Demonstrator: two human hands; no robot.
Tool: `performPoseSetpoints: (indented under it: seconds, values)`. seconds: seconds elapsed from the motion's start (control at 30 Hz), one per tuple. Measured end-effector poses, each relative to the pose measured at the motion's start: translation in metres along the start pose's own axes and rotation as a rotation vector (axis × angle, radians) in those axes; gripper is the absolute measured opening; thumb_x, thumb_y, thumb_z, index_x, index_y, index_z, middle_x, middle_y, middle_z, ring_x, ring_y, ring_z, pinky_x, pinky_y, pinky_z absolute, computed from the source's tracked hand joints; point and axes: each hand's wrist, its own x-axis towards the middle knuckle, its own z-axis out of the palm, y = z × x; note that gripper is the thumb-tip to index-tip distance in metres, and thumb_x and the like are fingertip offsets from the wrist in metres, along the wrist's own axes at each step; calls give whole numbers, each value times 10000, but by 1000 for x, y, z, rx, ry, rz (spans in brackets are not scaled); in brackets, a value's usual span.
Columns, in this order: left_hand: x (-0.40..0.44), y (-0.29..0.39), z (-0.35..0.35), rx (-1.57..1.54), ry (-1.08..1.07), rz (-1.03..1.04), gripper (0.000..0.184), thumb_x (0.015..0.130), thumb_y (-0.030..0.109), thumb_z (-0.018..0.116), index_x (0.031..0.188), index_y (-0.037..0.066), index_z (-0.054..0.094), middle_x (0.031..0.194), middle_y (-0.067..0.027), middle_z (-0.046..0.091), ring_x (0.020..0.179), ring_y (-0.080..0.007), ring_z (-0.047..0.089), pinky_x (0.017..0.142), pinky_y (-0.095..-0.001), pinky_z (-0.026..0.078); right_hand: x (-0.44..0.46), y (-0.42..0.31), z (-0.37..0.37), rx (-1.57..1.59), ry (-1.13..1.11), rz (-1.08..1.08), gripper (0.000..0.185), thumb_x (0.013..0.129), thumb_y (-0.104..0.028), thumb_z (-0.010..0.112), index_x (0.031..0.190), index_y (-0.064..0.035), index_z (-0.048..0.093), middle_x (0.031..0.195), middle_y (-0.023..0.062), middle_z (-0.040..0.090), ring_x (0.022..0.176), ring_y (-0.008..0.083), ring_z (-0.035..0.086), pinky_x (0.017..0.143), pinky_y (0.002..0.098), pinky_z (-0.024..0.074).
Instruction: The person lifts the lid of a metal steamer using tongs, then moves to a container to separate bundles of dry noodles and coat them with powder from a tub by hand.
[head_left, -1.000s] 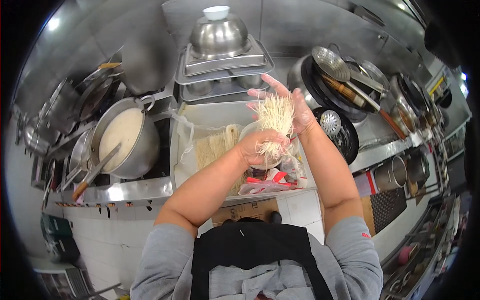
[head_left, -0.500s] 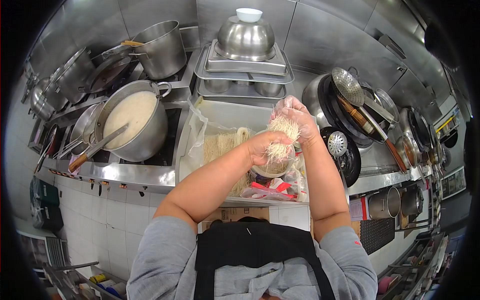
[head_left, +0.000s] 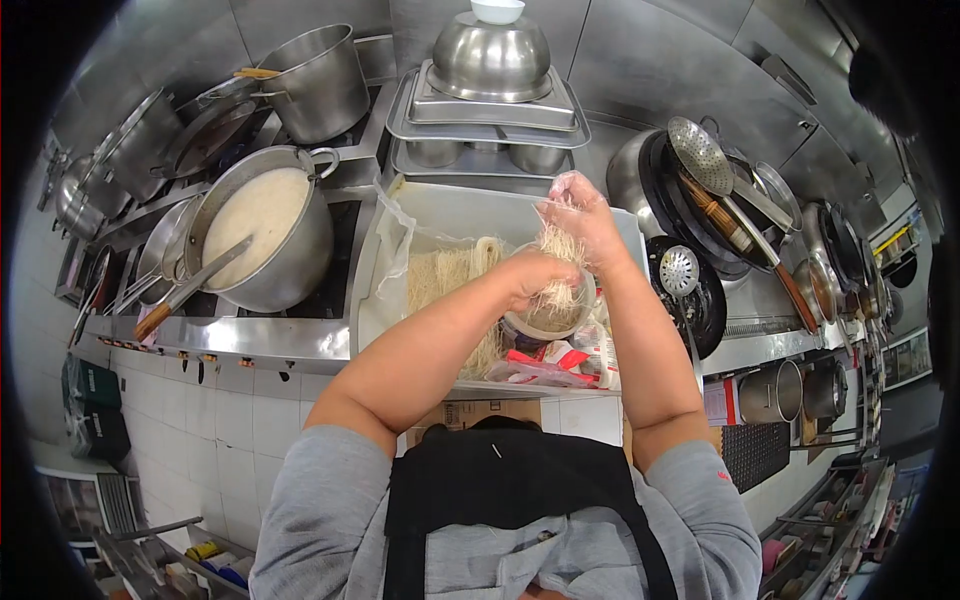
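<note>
A bundle of thin, pale dry noodles [head_left: 562, 243] is gripped between my two hands. My left hand [head_left: 537, 278] is wrapped round its lower part, with loose ends sticking out below. Higher up, my right hand [head_left: 590, 222] has its fingers closed on the top of the bundle; clear plastic shows over those fingers. Directly beneath is a round clear tub [head_left: 552, 330], partly hidden by my left hand and the noodles. More noodles [head_left: 440, 280] lie to the left, inside a large white bin [head_left: 625, 235].
Red-and-white plastic packets [head_left: 550, 368] lie at the bin's near side. A big pot of whitish liquid [head_left: 325, 235] with a wooden-handled tool stands on the stove to the left. Stacked trays [head_left: 400, 130] are behind; woks and a skimmer [head_left: 700, 155] stand on the right.
The noodle bundle has gone from a wide tuft to a narrower strand between my hands. My right hand has turned and risen slightly; my left has shifted a little right, covering more noodles.
</note>
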Motion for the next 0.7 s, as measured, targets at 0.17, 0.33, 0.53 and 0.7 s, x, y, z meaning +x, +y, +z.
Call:
performPoseSetpoints:
  seconds: [0.17, 0.33, 0.53, 0.7]
  values:
    - [-1, 0, 6, 246, 213, 86, 327, 700, 88, 671, 999, -31, 612, 862, -112, 650, 702, -206, 616, 636, -328, 503, 1, 15, -3, -214, 76, -43, 209, 785, 6, 647, 857, -104, 485, 736, -35, 486, 629, 66, 507, 525, 233, 412]
    - [-4, 9, 12, 646, 375, -87, 413, 648, 200, 701, 996, -9, 627, 885, -167, 650, 781, -260, 624, 717, -370, 490, 2, 29, -5, -324, 120, -67, 194, 779, 9, 637, 849, -96, 490, 735, -30, 485, 632, 64, 496, 531, 232, 410]
    - [25, -22, -9, 891, 395, 243, 441, 646, 268, 718, 1017, 42, 644, 986, -191, 654, 926, -304, 630, 803, -378, 488, 2, 37, -8, -379, 189, -36, 195, 736, 6, 637, 846, -77, 498, 778, -17, 488, 729, 80, 467, 644, 242, 410]
    - [29, -22, -9, 1015, 458, 201, 421, 683, 286, 691, 1044, 75, 642, 1026, -190, 644, 989, -316, 614, 862, -383, 477, 3, 51, -11, -578, 228, -209, 196, 730, 4, 614, 867, -72, 496, 771, 9, 500, 720, 107, 476, 651, 260, 417]
